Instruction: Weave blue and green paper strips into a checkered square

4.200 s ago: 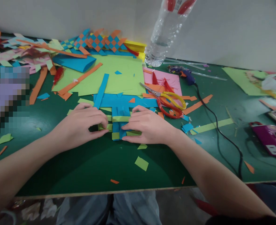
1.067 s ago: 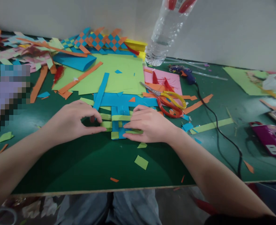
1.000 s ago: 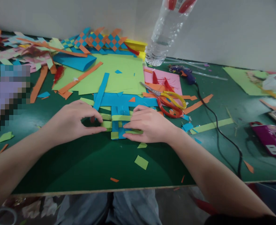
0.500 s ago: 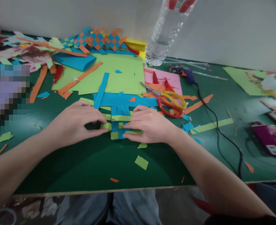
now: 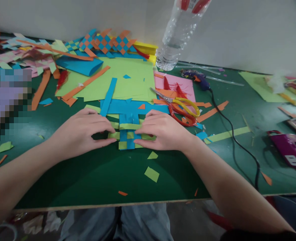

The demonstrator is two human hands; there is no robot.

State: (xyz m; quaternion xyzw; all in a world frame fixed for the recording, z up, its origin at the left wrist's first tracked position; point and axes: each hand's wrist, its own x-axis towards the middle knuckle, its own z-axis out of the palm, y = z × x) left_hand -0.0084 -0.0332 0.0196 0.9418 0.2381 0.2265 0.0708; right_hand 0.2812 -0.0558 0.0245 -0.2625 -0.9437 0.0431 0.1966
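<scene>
A small weave of blue paper strips (image 5: 130,144) running lengthwise and light green paper strips (image 5: 129,126) crossing them lies flat on the table before me. My left hand (image 5: 87,130) grips the left end of a green strip between thumb and fingertips. On the opposite side, my right hand (image 5: 160,130) has its thumb and index finger at the weave's right edge, around the green strip ends, which its fingers partly cover. A loose blue strip (image 5: 109,97) slants behind my left hand. Scissors (image 5: 174,100) with yellow and red handles lie open beyond my right hand.
Light green sheets (image 5: 127,77) lie behind the weave, with finished woven pieces (image 5: 105,43) against the wall. A water bottle (image 5: 174,40) stands at the back. To the right are a glue gun (image 5: 198,80) with its black cord and a purple box-like object (image 5: 290,149). Paper scraps (image 5: 152,174) lie nearby.
My right hand's thumb and index finger have shifted slightly right and up along the weave, uncovering more of the blue strip there. My left hand is nearly still.
</scene>
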